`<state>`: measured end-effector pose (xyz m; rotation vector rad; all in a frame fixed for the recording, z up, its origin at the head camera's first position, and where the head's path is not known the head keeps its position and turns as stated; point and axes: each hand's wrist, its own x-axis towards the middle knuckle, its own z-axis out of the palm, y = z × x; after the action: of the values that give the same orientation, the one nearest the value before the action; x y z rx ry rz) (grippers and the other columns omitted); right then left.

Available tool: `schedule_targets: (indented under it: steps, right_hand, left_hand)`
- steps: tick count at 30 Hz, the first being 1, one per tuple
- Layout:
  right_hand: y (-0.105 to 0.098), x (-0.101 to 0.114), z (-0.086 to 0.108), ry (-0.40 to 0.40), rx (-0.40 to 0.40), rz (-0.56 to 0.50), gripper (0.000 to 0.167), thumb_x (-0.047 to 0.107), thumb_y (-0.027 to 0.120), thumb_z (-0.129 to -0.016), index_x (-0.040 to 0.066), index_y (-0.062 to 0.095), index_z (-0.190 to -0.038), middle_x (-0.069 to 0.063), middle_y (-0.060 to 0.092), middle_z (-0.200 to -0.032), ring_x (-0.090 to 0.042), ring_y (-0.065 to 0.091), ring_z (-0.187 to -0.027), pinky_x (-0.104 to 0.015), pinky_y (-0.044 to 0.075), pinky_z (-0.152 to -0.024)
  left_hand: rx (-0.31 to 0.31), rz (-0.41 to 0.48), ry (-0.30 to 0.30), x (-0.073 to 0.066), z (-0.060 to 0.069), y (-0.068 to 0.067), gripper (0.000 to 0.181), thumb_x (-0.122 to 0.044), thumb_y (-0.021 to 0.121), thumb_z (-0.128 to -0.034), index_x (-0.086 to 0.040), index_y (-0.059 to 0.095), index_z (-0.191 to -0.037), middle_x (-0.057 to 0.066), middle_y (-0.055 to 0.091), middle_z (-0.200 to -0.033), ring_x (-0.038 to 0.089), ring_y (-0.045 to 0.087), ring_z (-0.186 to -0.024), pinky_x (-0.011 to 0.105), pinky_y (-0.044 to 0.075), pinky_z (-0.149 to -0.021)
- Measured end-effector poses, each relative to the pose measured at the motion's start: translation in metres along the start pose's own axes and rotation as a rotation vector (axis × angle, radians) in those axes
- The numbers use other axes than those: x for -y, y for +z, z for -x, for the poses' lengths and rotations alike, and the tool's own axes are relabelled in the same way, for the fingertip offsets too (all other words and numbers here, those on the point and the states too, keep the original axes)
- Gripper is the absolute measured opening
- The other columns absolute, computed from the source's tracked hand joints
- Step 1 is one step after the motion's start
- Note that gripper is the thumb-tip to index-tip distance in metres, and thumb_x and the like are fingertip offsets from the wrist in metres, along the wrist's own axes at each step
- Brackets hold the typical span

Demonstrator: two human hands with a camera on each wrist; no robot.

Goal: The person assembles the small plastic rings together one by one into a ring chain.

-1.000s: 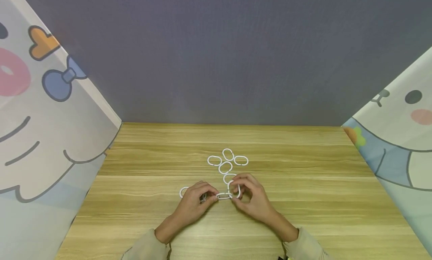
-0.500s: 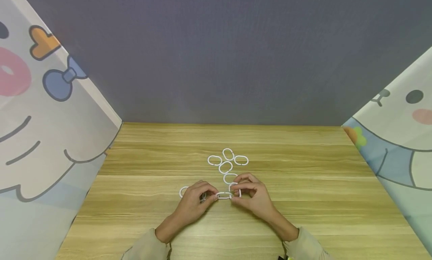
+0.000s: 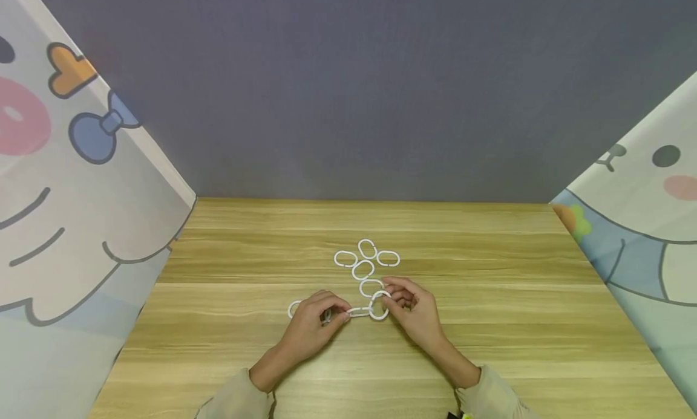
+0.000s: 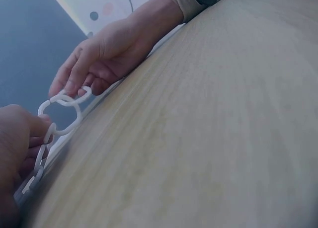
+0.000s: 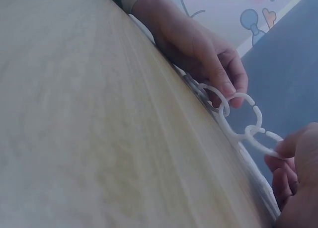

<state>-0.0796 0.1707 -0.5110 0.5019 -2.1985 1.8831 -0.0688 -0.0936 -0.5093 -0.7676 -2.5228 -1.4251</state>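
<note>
My left hand [image 3: 311, 322] pinches one end of a white plastic chain link [image 3: 359, 309] between thumb and fingertips. More links of the chain trail under that hand, and one link [image 3: 291, 305] shows to its left. My right hand [image 3: 416, 313] pinches another white link [image 3: 379, 319] by its right side. In the right wrist view this right-hand link [image 5: 258, 147] passes through the middle link [image 5: 223, 123], whose split [image 5: 255, 106] shows. The left wrist view has the middle link [image 4: 78, 119] joined to a link at my left fingertips. Palms hide some links.
Beyond my hands, several loose white oval links lie on the wooden table [image 3: 245, 243]; one link [image 3: 365, 295] is close to my right fingers. A grey panel [image 3: 348, 104] rises at the back, with cartoon-printed panels on both sides.
My right thumb has moved from the joint between the two links up to the right side of its link. That link now faces upward, hooked through the middle link. My left hand has hardly moved.
</note>
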Motion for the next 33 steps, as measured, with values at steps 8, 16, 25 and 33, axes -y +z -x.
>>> schedule_targets:
  steps: [8,16,25,33]
  right_hand:
    - [0.001,0.0015,0.0018,0.054,0.029,0.051,0.013,-0.009,0.082,-0.094,-0.002,0.081,-0.105,-0.016,0.076,-0.088,-0.006,0.066,-0.077,-0.019,0.055,-0.064]
    - [0.0004,0.0024,0.0023,0.041,0.125,0.068,0.01,-0.006,0.082,-0.095,0.001,0.077,-0.099,-0.008,0.073,-0.087,-0.006,0.064,-0.074,-0.021,0.054,-0.061]
    - [0.0014,-0.002,0.0035,-0.024,0.186,0.165,0.016,0.0,0.089,-0.092,0.011,0.079,-0.095,0.004,0.07,-0.079,-0.001,0.058,-0.067,-0.02,0.047,-0.051]
    - [0.0009,-0.0023,0.0035,-0.047,0.203,0.2,0.021,0.0,0.092,-0.089,0.016,0.079,-0.094,0.008,0.07,-0.077,0.001,0.055,-0.065,-0.019,0.043,-0.05]
  left_hand:
    - [-0.085,-0.031,-0.023,0.0006,0.0014,-0.0013,0.006,-0.013,0.085,-0.0988,-0.018,0.083,-0.096,-0.006,0.079,-0.099,0.009,0.069,-0.093,0.03,0.059,-0.079]
    - [-0.188,-0.112,-0.068,0.0026,0.0015,-0.0013,0.018,-0.01,0.097,-0.0842,-0.02,0.081,-0.084,-0.012,0.075,-0.092,0.005,0.061,-0.081,0.024,0.053,-0.068]
    - [-0.189,-0.212,0.063,0.0032,0.0012,-0.0024,0.02,-0.006,0.091,-0.078,-0.021,0.081,-0.087,-0.011,0.078,-0.091,0.009,0.066,-0.088,0.03,0.056,-0.076]
    - [-0.217,-0.248,0.152,0.0034,-0.0008,0.0014,0.015,-0.004,0.087,-0.0841,-0.016,0.081,-0.09,-0.008,0.078,-0.089,0.01,0.068,-0.083,0.031,0.057,-0.075]
